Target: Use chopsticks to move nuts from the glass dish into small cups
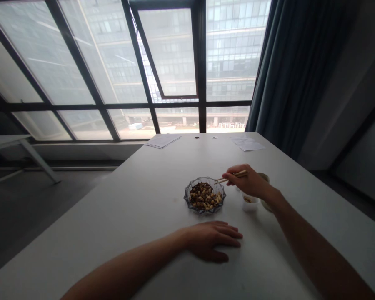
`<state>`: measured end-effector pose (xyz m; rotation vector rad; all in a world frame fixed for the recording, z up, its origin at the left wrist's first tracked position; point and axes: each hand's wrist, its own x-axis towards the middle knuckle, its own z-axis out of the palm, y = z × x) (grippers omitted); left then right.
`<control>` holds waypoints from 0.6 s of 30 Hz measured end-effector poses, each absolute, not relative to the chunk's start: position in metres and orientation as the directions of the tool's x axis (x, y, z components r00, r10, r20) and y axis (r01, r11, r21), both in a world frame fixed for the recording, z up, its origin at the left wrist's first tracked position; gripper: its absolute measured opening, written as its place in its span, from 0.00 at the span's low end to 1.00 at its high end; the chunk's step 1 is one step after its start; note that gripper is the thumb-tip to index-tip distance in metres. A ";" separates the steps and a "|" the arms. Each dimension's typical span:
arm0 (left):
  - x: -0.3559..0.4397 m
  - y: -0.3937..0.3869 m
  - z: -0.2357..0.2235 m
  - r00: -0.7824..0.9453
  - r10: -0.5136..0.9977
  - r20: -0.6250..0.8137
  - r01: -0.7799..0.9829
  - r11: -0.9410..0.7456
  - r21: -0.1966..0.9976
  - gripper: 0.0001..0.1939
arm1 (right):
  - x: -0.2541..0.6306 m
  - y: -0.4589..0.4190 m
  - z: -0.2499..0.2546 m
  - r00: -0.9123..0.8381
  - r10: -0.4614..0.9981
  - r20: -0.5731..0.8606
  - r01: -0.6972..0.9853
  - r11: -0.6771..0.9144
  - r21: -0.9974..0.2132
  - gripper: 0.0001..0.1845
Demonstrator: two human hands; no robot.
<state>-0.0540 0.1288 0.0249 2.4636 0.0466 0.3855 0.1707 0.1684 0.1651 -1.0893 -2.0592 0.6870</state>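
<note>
My right hand is closed around a pair of chopsticks, whose tips point left over the right rim of a glass bowl. That scalloped glass bowl holds a mix of brown and pale nuts or beans. Below my right hand stands a small clear plastic cup with a few brownish pieces in it. A round greenish container sits partly hidden behind my right hand and wrist. My left hand lies flat on the table in front of the bowl, fingers stretched to the right, holding nothing.
The long white table reaches toward the windows. Papers lie at its far left and far right, with two small round spots between them. A dark blue curtain hangs at right; another table stands at left.
</note>
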 end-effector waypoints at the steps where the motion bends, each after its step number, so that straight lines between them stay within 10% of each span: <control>1: -0.054 0.129 0.025 0.956 0.126 0.265 -0.061 -0.798 0.600 0.29 | 0.167 0.171 0.159 -0.404 0.857 0.320 0.491 0.498 -0.714 0.20; 18: -0.053 0.128 0.027 0.966 0.146 0.213 -0.017 -0.786 0.618 0.29 | 0.156 0.178 0.143 -0.390 0.850 0.354 0.540 0.523 -0.660 0.27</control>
